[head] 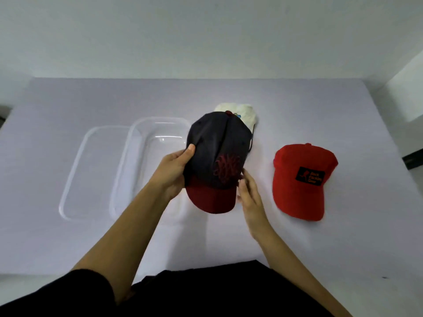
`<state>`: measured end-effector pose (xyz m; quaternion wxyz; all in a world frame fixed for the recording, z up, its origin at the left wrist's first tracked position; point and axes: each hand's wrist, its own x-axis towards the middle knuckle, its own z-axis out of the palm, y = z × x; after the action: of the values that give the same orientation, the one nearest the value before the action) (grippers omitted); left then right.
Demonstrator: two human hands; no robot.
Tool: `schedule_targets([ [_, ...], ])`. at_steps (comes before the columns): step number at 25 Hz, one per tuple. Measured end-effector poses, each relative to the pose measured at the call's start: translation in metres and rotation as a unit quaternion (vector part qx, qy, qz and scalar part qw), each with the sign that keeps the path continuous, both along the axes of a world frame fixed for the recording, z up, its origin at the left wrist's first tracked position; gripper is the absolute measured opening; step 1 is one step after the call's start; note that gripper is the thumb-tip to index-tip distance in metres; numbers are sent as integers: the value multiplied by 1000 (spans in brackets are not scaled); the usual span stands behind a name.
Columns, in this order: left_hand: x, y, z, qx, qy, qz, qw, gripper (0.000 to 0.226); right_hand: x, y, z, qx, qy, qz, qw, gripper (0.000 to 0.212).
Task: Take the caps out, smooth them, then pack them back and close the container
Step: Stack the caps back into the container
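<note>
The dark cap (217, 154) is held up in front of me, crown far and maroon brim near, its top turned to the camera. I judge it light, with a soft cloth crown that will dent or crease under a hard squeeze, while the brim looks stiff and keeps its curve. Nothing about it seems fragile or slippery. The brim, or the seam where brim meets crown, looks the best place to hold, which leaves the crown free for flat strokes. My left hand (174, 172) grips the left side of the crown, thumb on top and fingers curled beneath, out of sight. My right hand (248, 195) is at the right edge by the red stitching, fingertips touching the cloth; whether it pinches that edge or only rests against it I cannot tell. Just beyond the dark cap, on the far side, a white cap (245, 113) lies half hidden. To the right a red cap (302, 181) lies flat, patch up, apart from my hands. To the left a clear box (128, 156) stands open, with nothing in it that I can see. Its lid (73, 170) lies just beside it, further left. All of these rest on the pale table (343, 248), and the dark cap hangs above it between box and red cap
</note>
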<state>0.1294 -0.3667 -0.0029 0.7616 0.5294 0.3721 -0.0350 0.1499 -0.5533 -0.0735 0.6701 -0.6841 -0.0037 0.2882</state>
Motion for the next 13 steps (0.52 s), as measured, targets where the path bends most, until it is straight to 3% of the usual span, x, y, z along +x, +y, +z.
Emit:
schedule_targets([
  [3,-28,69,16,15,8,35,999,29,-24,60,7,-20,-33,45,998,53],
  [7,-66,144,-3,-6,71,59,996,30,-48,121,-15,-167,-78,85,979,60],
  [13,-60,145,-56,-35,157,15,987,43,-60,144,-31,-280,-86,24,956,54],
])
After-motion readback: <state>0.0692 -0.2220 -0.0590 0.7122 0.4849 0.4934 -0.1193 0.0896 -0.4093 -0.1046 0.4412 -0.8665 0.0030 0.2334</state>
